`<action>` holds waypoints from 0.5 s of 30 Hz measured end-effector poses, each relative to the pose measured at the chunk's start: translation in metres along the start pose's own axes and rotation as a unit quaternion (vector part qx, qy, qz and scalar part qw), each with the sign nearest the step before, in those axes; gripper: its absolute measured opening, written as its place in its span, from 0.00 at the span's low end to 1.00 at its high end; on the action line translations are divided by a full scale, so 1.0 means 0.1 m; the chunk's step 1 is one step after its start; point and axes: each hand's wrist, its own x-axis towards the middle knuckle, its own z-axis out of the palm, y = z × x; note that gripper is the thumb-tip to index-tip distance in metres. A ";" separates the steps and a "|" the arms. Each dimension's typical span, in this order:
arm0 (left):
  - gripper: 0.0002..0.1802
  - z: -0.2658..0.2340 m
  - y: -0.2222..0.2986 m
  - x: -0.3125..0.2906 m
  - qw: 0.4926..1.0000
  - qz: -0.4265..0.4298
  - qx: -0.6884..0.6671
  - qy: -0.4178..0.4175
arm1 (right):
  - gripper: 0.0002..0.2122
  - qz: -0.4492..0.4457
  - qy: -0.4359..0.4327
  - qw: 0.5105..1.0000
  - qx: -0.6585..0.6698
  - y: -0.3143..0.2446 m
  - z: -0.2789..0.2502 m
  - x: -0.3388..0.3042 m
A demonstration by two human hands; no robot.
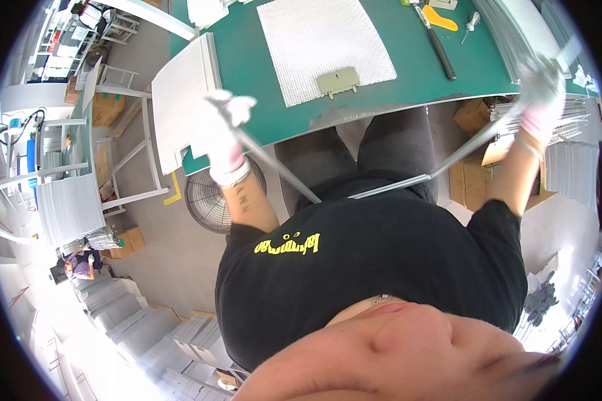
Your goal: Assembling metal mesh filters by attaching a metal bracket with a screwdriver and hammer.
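Black shirt (394,260) at lower centre is fronted by grey strips (281,169), already lifted, pinched in left grip (223,127) and right grip (543,83), with upper-centre mesh sheet (324,47) left unheld.

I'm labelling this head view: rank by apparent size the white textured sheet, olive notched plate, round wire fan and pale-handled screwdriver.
Largest: white textured sheet
Wire fan, partly hidden
Olive plate
Smallest: pale-handled screwdriver

Bright light; glare whites out the lower left. Right hand (542,83) motion-blurred, counter (237,60) sharper. Fisheye bends edges toward black corners.
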 end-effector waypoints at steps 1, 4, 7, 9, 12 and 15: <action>0.25 0.08 -0.19 0.08 0.994 0.004 -0.088 -0.065 | 0.19 0.084 -0.035 0.994 0.053 0.13 0.44 -0.03; 0.22 0.43 -0.17 0.11 0.991 -0.101 -0.043 -0.076 | 0.15 0.307 -0.250 0.906 0.148 0.92 1.17 -0.15; 0.22 0.48 -0.30 0.07 0.978 -0.199 -0.020 -0.065 | 0.13 0.372 -0.222 0.887 0.160 1.06 1.78 -0.11; 0.21 0.66 -0.45 0.10 0.975 -0.207 -0.016 -0.078 | 0.11 0.330 -0.417 0.641 0.553 1.67 1.61 0.35; 0.32 0.60 -0.66 -0.16 0.977 -0.142 0.154 -0.036 | 0.11 0.301 -0.068 0.858 0.410 1.74 1.94 -0.07; 0.47 0.82 -0.62 -0.50 0.909 0.047 0.412 0.045 | 0.12 0.290 -0.072 0.903 0.309 1.83 1.77 -0.32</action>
